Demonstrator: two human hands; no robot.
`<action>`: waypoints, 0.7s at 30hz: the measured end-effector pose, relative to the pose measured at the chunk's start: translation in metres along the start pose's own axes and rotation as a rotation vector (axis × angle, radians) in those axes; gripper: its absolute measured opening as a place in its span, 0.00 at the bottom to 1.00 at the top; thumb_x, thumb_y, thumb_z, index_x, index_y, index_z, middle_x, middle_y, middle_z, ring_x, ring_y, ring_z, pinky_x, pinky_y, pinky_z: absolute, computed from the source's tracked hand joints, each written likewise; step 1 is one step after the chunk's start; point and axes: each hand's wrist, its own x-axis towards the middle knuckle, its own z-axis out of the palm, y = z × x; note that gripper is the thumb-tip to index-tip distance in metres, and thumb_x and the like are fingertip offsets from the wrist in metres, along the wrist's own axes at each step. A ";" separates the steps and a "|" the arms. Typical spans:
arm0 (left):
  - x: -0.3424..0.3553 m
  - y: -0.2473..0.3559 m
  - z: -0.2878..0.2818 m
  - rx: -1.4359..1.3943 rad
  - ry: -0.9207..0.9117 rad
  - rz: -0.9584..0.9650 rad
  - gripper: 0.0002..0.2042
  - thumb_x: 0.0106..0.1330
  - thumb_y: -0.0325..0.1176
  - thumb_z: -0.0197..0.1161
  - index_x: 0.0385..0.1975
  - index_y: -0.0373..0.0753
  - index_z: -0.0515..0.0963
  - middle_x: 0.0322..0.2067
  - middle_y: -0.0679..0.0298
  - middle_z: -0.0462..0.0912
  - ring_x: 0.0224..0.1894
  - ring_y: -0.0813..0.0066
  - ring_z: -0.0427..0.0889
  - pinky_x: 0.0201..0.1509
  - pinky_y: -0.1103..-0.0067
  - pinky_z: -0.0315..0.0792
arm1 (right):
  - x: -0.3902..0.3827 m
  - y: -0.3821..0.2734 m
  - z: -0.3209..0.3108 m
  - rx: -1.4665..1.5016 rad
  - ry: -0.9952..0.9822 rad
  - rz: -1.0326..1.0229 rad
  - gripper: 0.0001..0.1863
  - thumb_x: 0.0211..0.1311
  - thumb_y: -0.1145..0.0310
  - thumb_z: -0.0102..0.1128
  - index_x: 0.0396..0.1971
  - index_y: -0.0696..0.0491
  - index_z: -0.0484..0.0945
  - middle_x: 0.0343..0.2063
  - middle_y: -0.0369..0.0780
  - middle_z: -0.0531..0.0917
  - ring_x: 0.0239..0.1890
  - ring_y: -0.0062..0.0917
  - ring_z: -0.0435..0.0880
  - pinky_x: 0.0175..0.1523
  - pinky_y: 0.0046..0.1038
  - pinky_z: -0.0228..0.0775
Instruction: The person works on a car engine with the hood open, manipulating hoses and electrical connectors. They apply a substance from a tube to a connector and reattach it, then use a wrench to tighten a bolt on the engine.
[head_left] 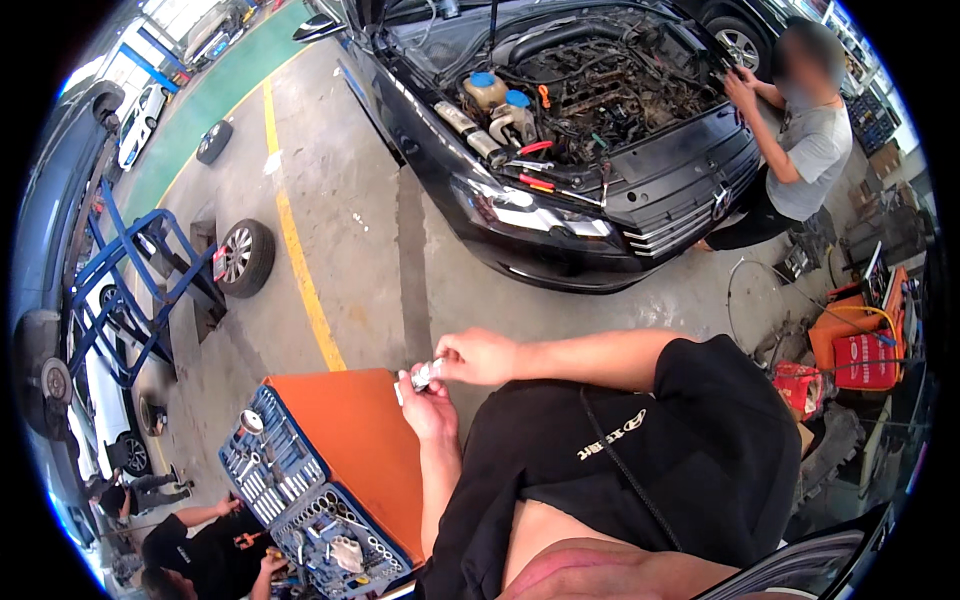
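Observation:
In front of my chest both hands meet over a small white-and-silver object [428, 375], too small to name. My left hand [432, 412] has its fingers closed around the lower side of it. From the right, my right hand [482, 356] comes in with its fingertips pinched on the same object. Just below and left of my hands lies a flat orange surface [350, 420]. On its left side is an open blue tool case [330, 478] holding sockets, wrenches and other hand tools.
Ahead stands a black car [560, 230] with its engine bay [600, 90] exposed and tools on its front edge. At its right a person [800, 140] leans in. Another person [210, 545] is beside the tool case. A loose wheel [245, 258] and blue frame [130, 290] are left.

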 end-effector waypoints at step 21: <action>-0.141 0.040 -0.203 -0.522 0.422 0.457 0.18 0.81 0.46 0.58 0.53 0.36 0.77 0.40 0.59 0.87 0.30 0.78 0.82 0.34 0.79 0.78 | 0.152 -0.084 0.258 0.199 -0.462 -0.267 0.13 0.66 0.66 0.73 0.46 0.56 0.88 0.35 0.37 0.90 0.39 0.23 0.87 0.49 0.29 0.80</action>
